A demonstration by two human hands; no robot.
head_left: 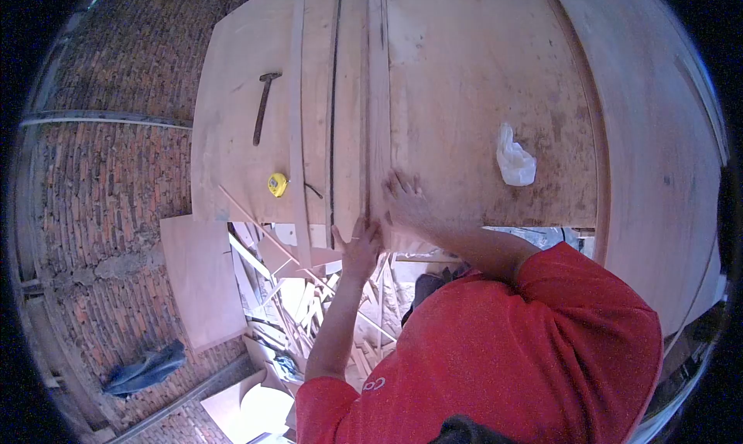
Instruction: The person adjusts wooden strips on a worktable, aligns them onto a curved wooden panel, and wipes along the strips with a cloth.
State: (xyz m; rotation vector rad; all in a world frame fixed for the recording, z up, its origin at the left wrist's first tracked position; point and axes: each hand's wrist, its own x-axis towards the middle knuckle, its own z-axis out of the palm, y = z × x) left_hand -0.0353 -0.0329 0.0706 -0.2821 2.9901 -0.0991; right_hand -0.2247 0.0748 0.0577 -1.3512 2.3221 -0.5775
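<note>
My left hand (361,247) is at the near edge of the wooden worktop, thumb spread out to the left. Its fingers touch the near end of a long, narrow wooden strip (378,96) that runs away from me. Just right of that strip, my right hand (408,204) lies palm down with its fingers spread, slightly blurred; its fingertips are beside the strip's edge. Left of both hands, a thin pale strip (297,134) and a dark groove (334,119) run in the same direction. Neither hand is lifting anything that I can see.
A hammer (262,111) and a yellow tape measure (277,185) lie on the left of the worktop (464,72). A white plastic bag (515,159) sits on the right. Wood offcuts (309,301) litter the floor below. A brick wall (116,196) stands at the left.
</note>
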